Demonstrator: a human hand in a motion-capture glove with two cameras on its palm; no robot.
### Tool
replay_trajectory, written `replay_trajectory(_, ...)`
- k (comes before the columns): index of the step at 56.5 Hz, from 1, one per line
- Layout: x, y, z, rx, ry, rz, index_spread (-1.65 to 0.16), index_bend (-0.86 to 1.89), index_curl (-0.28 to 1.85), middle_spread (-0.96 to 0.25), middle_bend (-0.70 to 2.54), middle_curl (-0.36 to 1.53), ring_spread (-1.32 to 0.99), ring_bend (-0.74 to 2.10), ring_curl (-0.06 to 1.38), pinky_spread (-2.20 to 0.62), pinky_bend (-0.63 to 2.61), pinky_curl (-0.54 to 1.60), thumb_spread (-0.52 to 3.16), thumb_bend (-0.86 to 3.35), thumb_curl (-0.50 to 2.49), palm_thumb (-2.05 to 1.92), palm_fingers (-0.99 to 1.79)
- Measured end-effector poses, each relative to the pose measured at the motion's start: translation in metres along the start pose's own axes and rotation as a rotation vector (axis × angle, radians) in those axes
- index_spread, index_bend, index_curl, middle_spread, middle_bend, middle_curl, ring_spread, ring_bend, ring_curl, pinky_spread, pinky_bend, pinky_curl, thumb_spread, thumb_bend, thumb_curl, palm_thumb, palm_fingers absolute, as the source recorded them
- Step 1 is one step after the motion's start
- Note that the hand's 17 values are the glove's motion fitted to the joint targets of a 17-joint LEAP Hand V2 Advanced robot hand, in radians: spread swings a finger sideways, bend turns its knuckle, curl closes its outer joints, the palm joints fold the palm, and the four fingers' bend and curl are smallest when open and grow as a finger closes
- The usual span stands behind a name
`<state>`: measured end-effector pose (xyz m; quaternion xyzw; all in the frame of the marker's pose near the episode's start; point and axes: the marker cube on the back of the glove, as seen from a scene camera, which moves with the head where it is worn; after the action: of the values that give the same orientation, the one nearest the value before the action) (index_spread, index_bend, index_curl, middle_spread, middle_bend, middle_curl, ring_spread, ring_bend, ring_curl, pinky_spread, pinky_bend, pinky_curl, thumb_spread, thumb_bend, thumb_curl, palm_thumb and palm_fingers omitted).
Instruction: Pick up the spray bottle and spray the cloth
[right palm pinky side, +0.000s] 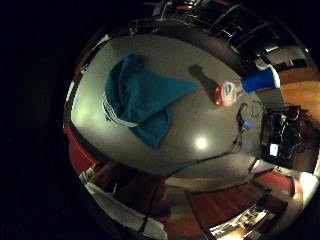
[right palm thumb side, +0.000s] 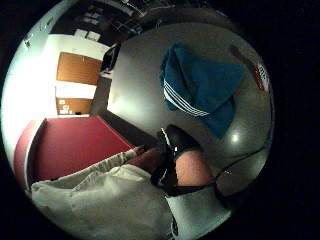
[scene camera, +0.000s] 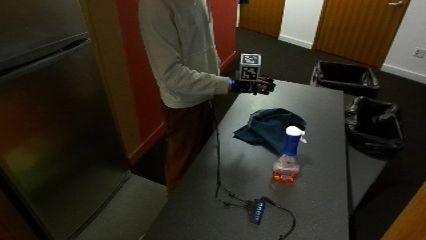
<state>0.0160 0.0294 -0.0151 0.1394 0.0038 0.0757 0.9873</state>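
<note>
A: Standing at the table's (scene camera: 319, 210) left edge, a person in a light sweatshirt holds the gloved right hand (scene camera: 253, 86) raised in the air, upper centre of the outside view, above the far part of the tabletop. Hand carries nothing; fingers look loosely curled, but I cannot tell from this angle how wide they are.

B: Spray bottle?

A: Spray bottle (scene camera: 287, 156) upright on the table, centre-right of the outside view, well apart from the hand. Blue neck, white trigger head, clear base with orange-red liquid.

B: Cloth?

A: Teal cloth (scene camera: 269, 129) lies crumpled on the table just behind the bottle, between bottle and hand, near the bottle. White stripes show along one edge in the thumb side palm view (right palm thumb side: 200, 87).

B: Anything else on the surface?

A: Black hub with blue lights (scene camera: 256, 210), lower centre, cable trailing off the table edge. Two black bins (scene camera: 373, 125) on the floor at the right
</note>
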Motion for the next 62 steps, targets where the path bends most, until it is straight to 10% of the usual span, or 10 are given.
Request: replay_trajectory(62, 0.206, 0.013, -0.003, 0.634, -0.431, 0.592, -0.22, 0.13, 0.26, -0.03, 0.24, 0.35, 0.01, 0.28, 0.29, 0.18, 0.27, 0.35, 0.97, -0.03, 0.38, 0.66, 0.28)
